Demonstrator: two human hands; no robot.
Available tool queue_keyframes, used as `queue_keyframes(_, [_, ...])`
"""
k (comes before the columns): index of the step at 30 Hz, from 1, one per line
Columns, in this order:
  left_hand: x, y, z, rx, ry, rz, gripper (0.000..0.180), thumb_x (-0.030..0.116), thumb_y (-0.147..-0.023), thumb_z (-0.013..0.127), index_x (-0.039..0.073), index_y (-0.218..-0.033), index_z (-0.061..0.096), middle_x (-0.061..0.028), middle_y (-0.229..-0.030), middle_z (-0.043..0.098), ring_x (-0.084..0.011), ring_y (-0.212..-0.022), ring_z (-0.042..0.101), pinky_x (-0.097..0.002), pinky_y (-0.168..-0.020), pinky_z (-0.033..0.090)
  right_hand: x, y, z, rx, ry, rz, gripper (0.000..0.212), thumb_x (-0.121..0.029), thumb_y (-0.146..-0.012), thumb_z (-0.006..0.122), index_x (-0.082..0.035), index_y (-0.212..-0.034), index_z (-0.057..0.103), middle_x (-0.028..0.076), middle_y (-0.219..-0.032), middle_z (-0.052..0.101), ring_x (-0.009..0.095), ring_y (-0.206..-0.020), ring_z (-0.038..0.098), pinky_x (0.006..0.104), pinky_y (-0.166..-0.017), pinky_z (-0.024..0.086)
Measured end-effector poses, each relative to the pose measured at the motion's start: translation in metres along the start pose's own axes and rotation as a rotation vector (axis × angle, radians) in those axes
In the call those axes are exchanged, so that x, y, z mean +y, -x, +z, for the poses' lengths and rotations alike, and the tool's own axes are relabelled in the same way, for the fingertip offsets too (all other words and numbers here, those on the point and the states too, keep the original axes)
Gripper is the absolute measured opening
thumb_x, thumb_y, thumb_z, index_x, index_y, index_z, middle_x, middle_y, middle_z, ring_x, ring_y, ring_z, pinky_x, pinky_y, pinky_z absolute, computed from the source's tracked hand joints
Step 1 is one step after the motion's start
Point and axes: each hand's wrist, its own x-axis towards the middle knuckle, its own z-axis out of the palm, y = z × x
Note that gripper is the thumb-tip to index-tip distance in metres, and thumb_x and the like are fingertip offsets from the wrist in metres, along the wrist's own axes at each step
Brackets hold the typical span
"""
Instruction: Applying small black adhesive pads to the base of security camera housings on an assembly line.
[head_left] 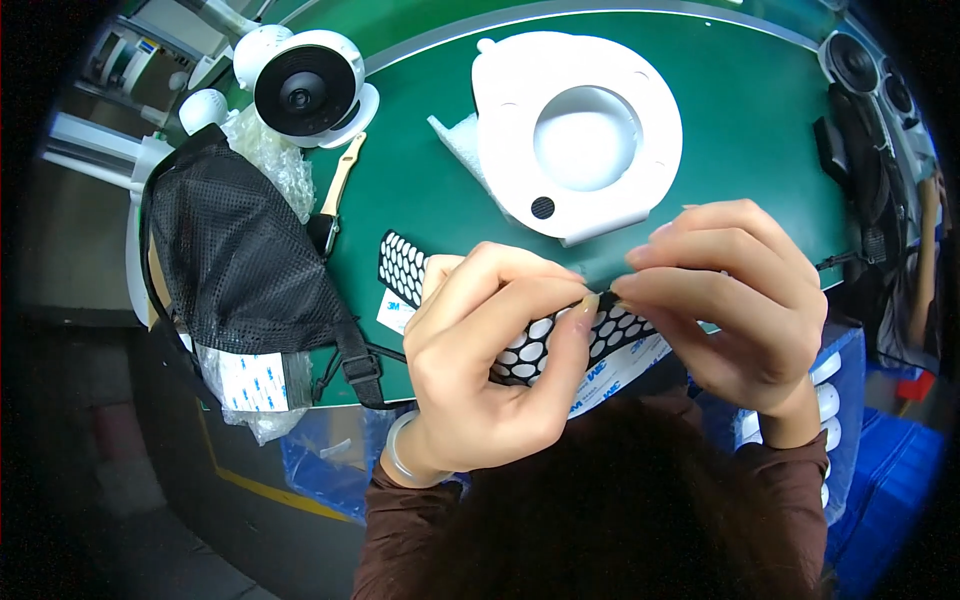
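Observation:
A black sheet of white round pads (525, 352) lies bent between my hands, its printed backing paper (625, 368) showing underneath. My left hand (480, 360) is closed on the sheet, thumb and index finger pinched at its upper edge. Close against them, the thumb and index fingertip of my right hand (745, 305) pinch the same edge; any single pad there is hidden by the fingers. Another part of the dotted sheet (402, 266) sticks out past my left knuckles. Beyond my hands rests a white ring-shaped housing (655, 125) with one black round pad (542, 208) on it.
To the left, a black mesh bag (240, 240) lies over bubble wrap (275, 160), beside a wooden-handled brush (345, 175). A white camera-like device (345, 65) stands behind. Dark gear (865, 160) lines the right edge. Below right, a blue bin (850, 365) holds white parts.

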Motion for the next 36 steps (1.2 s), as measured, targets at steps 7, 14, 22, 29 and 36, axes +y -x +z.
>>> queue_keyframes(7, [0.000, -0.004, 0.004, 0.021, 0.017, 0.039, 0.015, -0.005, -0.060, 0.065, 0.003, -0.073, 0.063, -0.0060, -0.073, 0.061, -0.0160, -0.060, 0.053, -0.0242, -0.059, 0.035, 0.006, -0.002, 0.000, -0.038, -0.042, -0.022, 0.022, -0.003, -0.055, 0.074, -0.005, -0.074, 0.065, 0.004, -0.073, 0.061, 0.022, -0.070, 0.057, 0.0295, -0.061, 0.048])
queue_keyframes(14, [-0.002, -0.001, 0.005, 0.048, 0.050, 0.006, 0.014, -0.005, -0.061, 0.065, 0.001, -0.073, 0.063, -0.0073, -0.074, 0.061, -0.0158, -0.062, 0.053, -0.0241, -0.060, 0.035, 0.007, -0.002, 0.003, -0.046, -0.076, 0.004, 0.020, -0.001, -0.056, 0.073, -0.006, -0.073, 0.063, 0.004, -0.073, 0.061, 0.022, -0.070, 0.058, 0.0292, -0.062, 0.048])
queue_keyframes(22, [-0.003, 0.001, 0.005, 0.047, 0.026, 0.005, 0.013, -0.006, -0.061, 0.065, 0.000, -0.073, 0.063, -0.0082, -0.073, 0.061, -0.0151, -0.062, 0.053, -0.0235, -0.059, 0.037, 0.009, -0.003, 0.007, -0.073, -0.093, 0.011, 0.020, 0.000, -0.057, 0.071, -0.006, -0.074, 0.063, 0.004, -0.074, 0.061, 0.023, -0.071, 0.058, 0.0295, -0.063, 0.049])
queue_keyframes(29, [-0.006, 0.002, 0.004, 0.140, -0.013, -0.046, 0.011, -0.008, -0.064, 0.064, -0.003, -0.074, 0.062, -0.0108, -0.075, 0.060, -0.0186, -0.069, 0.059, -0.0246, -0.063, 0.044, 0.000, 0.000, -0.005, 0.037, 0.110, 0.005, 0.015, 0.003, -0.062, 0.064, -0.006, -0.073, 0.058, 0.013, -0.100, 0.063, 0.027, -0.093, 0.058, 0.0352, -0.076, 0.049])
queue_keyframes(36, [-0.006, 0.001, 0.006, 0.067, 0.055, -0.042, 0.014, -0.008, -0.063, 0.065, -0.002, -0.076, 0.064, -0.0099, -0.076, 0.062, -0.0162, -0.067, 0.056, -0.0229, -0.061, 0.041, 0.006, -0.003, 0.004, -0.048, -0.108, 0.138, 0.019, -0.004, -0.059, 0.071, -0.009, -0.077, 0.065, 0.012, -0.116, 0.056, 0.023, -0.096, 0.056, 0.0301, -0.073, 0.046])
